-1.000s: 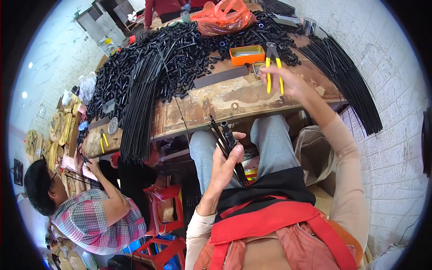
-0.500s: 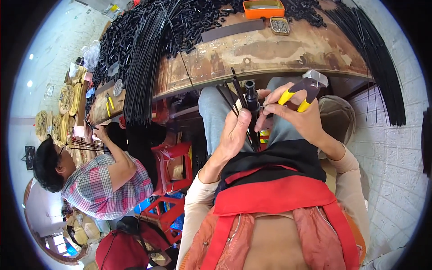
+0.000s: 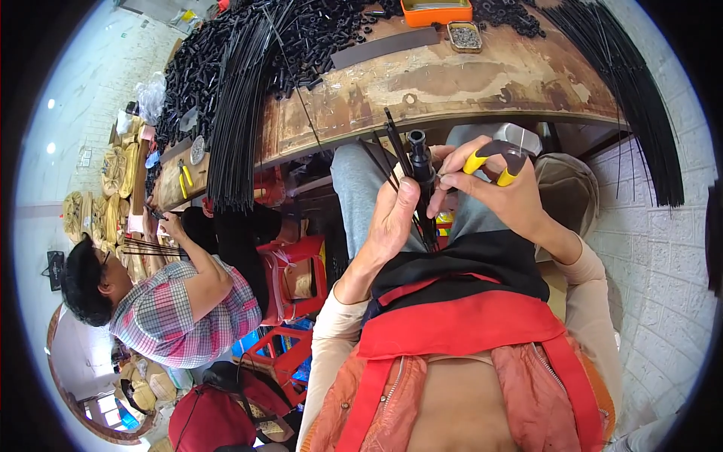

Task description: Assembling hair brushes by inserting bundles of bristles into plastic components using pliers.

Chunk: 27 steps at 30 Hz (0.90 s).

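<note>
My left hand (image 3: 390,222) is closed round a black tubular fitting (image 3: 419,157) with a hollow upper end. Several thin black rods (image 3: 397,145) stand up beside it, by the same fingers. My right hand (image 3: 506,197) carries end-cutting pincers with yellow handles (image 3: 474,162), their steel head (image 3: 520,138) pointing away above the knuckles. The right thumb and fingertips meet at the side of the black fitting, pinching something too small to make out. Both hands are above my lap, just off the bench's near edge.
The wooden bench (image 3: 361,105) carries a heap of black fittings (image 3: 192,71), bundles of black rods (image 3: 239,120), an orange tray (image 3: 437,13) and a small dish of metal bits (image 3: 464,36). At left, a person in a plaid shirt (image 3: 181,309) works near red stools (image 3: 290,354).
The pincers have tipped a little in my right hand, their head turning slightly. Both hands stay at the black fitting, and the view has shifted slightly.
</note>
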### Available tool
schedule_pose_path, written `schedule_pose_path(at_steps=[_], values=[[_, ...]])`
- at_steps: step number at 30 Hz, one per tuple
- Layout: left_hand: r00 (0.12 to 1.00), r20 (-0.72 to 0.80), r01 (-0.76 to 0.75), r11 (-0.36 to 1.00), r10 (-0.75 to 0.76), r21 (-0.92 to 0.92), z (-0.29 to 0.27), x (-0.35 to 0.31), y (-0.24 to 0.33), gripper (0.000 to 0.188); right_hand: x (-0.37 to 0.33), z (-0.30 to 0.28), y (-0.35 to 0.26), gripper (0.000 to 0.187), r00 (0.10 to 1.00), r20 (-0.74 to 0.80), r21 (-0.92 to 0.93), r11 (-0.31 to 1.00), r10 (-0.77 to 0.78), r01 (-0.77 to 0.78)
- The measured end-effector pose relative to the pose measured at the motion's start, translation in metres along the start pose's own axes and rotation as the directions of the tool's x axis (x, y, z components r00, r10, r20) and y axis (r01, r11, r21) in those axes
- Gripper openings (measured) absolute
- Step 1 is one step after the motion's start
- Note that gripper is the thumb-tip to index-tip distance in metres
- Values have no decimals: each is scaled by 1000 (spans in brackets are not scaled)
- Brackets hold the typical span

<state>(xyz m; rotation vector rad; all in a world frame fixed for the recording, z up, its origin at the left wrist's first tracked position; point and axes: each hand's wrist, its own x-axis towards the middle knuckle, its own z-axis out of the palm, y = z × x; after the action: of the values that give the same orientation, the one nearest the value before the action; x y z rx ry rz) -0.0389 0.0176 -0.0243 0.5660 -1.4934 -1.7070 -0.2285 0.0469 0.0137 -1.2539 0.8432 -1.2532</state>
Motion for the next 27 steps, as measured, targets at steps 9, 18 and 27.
schedule_pose_path(at_steps=[9,18,27], values=[[1000,-23,5,1000,-6,-22,-3,-1,1,73,5,3,0,5,1000,14,-93,996,5,-4],[999,-45,-24,999,23,-22,-12,-1,-5,71,9,4,18,9,997,-8,-137,987,-82,81],[1000,-14,-11,995,9,-104,-13,12,-2,83,27,-3,4,12,998,60,-276,961,2,15]])
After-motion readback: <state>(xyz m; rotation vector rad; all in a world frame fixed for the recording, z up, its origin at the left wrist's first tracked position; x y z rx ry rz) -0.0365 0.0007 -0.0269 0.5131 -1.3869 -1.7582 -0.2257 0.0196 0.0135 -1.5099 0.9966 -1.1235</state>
